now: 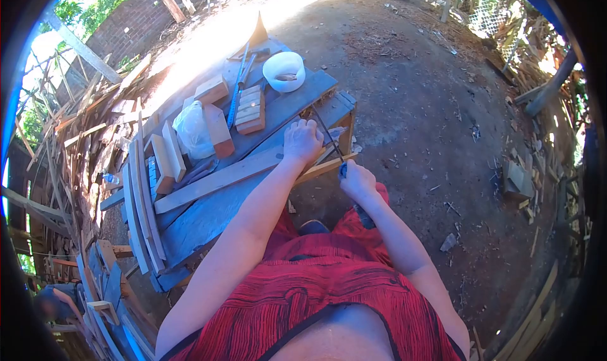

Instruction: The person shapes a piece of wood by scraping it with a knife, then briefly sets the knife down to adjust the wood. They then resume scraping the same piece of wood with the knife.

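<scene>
My left hand (302, 140) presses down, fingers curled, on a long wooden plank (221, 179) lying along the workbench (208, 219). Closed around the dark handle of a handsaw, my right hand (358, 185) is just beyond the bench's right end. The thin dark saw blade (329, 132) runs from that hand up to the plank's end and shows nearly edge-on. Where exactly its teeth meet the wood I cannot make out. A narrow pale wood piece (325, 167) sticks out below my left hand, between both hands.
On the bench stand a white tub (284, 71), wood blocks (251, 110), a plastic bag (193, 130) and a blue ruler-like strip (233, 108). Curved wooden strips (144, 203) lie at its left end. Scrap wood (95, 121) is heaped to the left. Dirt ground (430, 127) stretches right.
</scene>
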Demonstrator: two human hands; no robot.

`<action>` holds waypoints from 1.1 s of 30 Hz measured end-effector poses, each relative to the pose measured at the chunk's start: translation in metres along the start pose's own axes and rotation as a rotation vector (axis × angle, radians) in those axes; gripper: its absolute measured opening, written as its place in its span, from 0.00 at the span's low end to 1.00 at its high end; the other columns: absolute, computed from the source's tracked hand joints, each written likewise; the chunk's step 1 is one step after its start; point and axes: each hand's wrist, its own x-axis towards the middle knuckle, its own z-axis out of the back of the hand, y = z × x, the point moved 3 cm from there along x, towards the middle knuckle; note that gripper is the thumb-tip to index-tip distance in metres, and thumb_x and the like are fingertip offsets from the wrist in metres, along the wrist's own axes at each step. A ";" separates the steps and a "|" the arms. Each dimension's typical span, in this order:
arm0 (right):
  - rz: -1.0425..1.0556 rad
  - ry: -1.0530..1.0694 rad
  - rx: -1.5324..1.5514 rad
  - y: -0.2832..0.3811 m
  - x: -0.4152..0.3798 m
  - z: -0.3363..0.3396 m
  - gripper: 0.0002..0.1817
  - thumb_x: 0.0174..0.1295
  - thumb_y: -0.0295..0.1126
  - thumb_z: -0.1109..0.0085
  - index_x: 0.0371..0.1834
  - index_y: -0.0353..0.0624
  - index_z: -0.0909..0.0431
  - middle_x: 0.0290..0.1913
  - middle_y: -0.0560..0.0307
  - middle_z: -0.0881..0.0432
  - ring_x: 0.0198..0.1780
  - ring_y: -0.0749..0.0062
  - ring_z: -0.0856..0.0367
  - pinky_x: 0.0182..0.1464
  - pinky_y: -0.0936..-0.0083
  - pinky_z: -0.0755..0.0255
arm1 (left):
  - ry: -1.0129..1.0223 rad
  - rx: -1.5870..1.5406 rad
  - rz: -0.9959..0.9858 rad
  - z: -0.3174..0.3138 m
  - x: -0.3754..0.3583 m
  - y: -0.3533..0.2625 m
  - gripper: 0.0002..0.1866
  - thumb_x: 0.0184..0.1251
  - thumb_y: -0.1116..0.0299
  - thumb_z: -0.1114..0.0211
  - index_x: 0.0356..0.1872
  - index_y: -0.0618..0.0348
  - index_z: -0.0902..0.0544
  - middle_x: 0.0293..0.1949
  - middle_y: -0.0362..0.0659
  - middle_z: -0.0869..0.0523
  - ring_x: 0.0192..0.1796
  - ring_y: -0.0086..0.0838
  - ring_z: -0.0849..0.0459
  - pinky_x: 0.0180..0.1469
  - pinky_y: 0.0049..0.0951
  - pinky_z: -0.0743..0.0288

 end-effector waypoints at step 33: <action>0.004 0.020 -0.012 -0.004 0.001 -0.005 0.17 0.61 0.43 0.42 0.43 0.39 0.27 0.36 0.39 0.16 0.41 0.42 0.16 0.44 0.49 0.25 | -0.002 -0.027 -0.019 0.000 -0.001 0.001 0.10 0.62 0.64 0.43 0.33 0.59 0.20 0.37 0.51 0.17 0.44 0.45 0.18 0.48 0.45 0.25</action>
